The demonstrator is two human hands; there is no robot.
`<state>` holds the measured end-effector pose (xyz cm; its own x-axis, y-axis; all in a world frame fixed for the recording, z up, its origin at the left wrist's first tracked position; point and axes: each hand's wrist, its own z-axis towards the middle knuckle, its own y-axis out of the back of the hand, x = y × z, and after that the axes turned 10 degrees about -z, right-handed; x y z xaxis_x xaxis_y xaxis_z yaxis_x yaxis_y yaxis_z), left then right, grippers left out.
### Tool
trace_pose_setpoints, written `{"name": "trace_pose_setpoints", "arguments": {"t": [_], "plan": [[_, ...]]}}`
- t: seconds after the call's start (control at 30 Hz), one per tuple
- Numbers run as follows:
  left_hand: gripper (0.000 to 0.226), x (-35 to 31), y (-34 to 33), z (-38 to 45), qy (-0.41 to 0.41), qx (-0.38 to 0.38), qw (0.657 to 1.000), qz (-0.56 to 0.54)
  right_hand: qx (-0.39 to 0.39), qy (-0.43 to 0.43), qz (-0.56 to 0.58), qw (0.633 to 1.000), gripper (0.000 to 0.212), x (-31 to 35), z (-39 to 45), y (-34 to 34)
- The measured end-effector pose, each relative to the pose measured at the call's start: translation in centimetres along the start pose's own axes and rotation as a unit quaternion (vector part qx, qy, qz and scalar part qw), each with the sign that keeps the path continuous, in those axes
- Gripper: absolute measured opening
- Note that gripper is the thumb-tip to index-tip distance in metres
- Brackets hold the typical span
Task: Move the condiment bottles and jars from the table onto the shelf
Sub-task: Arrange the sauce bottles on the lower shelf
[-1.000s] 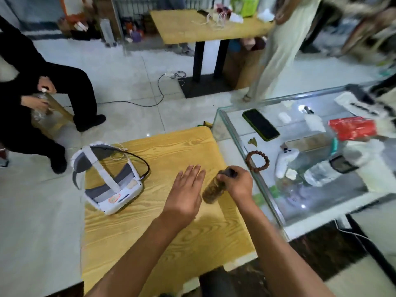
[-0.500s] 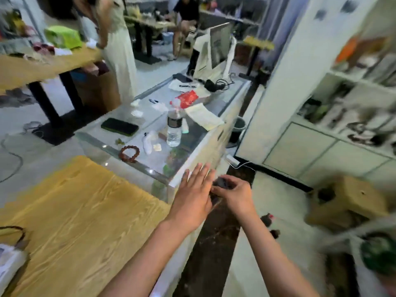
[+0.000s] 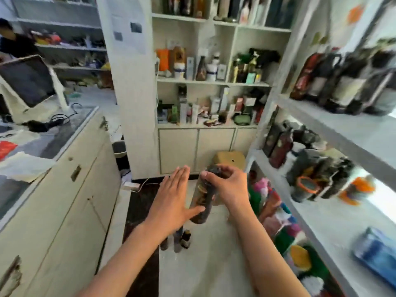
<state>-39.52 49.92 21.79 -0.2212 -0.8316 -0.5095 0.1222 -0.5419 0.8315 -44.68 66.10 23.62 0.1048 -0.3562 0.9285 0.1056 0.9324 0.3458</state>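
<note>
We stand before the white shelf (image 3: 334, 213) at our right, its boards crowded with dark bottles (image 3: 278, 144). Our right hand (image 3: 230, 185) has its fingers curled round the cap end of a tall dark condiment jar (image 3: 201, 200), held in the air between both hands, well clear of any bench. Our left hand (image 3: 171, 202) is flat, fingers straight, thumb touching the jar's lower side. The risk we judge: held by the top alone, it may slip, or knock neighbours on landing.

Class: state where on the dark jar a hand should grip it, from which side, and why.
Around the cap end of the dark jar, from above, as the right hand does; it is tall, narrow and tilted, so the flat left hand steadies its lower side.
</note>
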Motion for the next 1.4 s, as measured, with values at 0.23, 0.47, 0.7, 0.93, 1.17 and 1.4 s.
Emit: {"name": "trace_pose_setpoints", "arguments": {"t": [0.23,0.47,0.7,0.93,1.17,1.4], "plan": [[0.133,-11.9,-5.9,8.2,-0.008,0.047,0.984,-0.173,-0.124,0.021,0.023,0.992,0.019,0.3,5.9,15.1],[0.129,-18.2,-7.4,17.2,-0.101,0.053,0.975,-0.192,-0.238,0.062,0.015,0.969,0.019,4.4,12.5,23.8],[0.116,-19.3,-7.2,26.3,-0.222,0.056,0.962,-0.149,-0.36,0.038,-0.019,0.932,0.02,8.6,22.9,28.7],[0.093,-19.2,-7.5,35.0,-0.256,0.084,0.941,-0.205,-0.457,0.039,-0.06,0.887,0.022,9.9,32.5,31.7],[0.089,-17.1,-9.2,40.0,-0.252,0.107,0.93,-0.246,-0.473,0.01,-0.144,0.869,0.025,7.6,39.3,32.7],[0.088,-16.3,-10.8,43.6,-0.272,0.11,0.927,-0.235,-0.478,-0.036,-0.162,0.862,0.019,5.7,43.6,32.2]]}}
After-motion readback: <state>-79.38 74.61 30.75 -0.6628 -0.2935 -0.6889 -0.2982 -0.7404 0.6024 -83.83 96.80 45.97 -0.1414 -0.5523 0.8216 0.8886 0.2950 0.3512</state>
